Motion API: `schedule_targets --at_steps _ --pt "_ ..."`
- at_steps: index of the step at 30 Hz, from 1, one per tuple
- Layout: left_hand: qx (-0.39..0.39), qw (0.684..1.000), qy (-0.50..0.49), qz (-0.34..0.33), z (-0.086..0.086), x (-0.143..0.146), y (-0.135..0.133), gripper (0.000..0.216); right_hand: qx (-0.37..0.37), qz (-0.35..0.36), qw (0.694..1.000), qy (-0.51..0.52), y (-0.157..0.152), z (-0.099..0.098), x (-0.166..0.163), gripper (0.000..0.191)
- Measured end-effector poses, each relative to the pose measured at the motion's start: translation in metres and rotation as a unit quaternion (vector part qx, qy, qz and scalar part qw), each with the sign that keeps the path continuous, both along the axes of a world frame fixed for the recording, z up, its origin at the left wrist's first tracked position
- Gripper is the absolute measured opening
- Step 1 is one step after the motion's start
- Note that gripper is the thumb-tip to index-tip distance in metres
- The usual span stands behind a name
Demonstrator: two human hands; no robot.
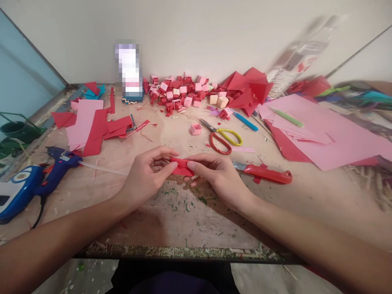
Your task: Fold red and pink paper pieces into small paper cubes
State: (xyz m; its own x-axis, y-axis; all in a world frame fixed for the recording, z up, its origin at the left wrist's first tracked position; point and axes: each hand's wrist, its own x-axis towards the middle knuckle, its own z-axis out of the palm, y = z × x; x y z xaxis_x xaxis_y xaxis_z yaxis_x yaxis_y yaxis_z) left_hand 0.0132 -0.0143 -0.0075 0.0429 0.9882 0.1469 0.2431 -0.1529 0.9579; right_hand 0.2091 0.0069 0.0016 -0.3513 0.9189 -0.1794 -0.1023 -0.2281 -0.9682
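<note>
Red paper strip (182, 166): pinched between left hand (146, 174) and right hand (219, 176). Utility knife (266, 174), 3 o'clock of hands. Scissors (222, 138), 1 o'clock. Glue gun (59, 164), 9 o'clock. Heap of small paper boxes (180, 94), 12 o'clock.

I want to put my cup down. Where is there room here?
The table is bare between the hot glue gun and the left hand, and this side of the utility knife. Crowded around the paper boxes and pink sheets.

Glue gun (58, 165) left of hands, cutter (268, 173) right, scissors (222, 136) behind.
</note>
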Motion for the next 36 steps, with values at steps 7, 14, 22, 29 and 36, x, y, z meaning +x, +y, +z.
schedule_targets --at_steps 7,14,22,29,36 --pt "-0.082 0.995 -0.049 -0.008 0.0031 0.0021 0.0032 0.02 0.025 0.003 1.0 -0.008 -0.0005 0.0006 -0.0005 0.015" --pt "-0.123 0.991 -0.048 -0.027 0.0043 0.0027 0.0056 0.028 0.042 -0.027 0.998 -0.025 -0.0001 -0.0042 0.0013 0.019" --pt "-0.127 0.989 -0.069 -0.032 0.0002 0.0016 0.005 0.022 0.051 -0.034 0.998 -0.021 0.0011 -0.0072 0.0022 0.022" --pt "-0.11 0.992 -0.054 -0.034 0.0029 0.0022 0.0036 0.021 0.05 -0.02 0.997 -0.047 0.0015 -0.005 0.003 0.022" --pt "-0.048 0.997 -0.005 -0.056 0.0073 0.0016 -0.0018 0.019 0.048 0.035 0.996 -0.066 0.0035 -0.0037 0.0052 0.018"
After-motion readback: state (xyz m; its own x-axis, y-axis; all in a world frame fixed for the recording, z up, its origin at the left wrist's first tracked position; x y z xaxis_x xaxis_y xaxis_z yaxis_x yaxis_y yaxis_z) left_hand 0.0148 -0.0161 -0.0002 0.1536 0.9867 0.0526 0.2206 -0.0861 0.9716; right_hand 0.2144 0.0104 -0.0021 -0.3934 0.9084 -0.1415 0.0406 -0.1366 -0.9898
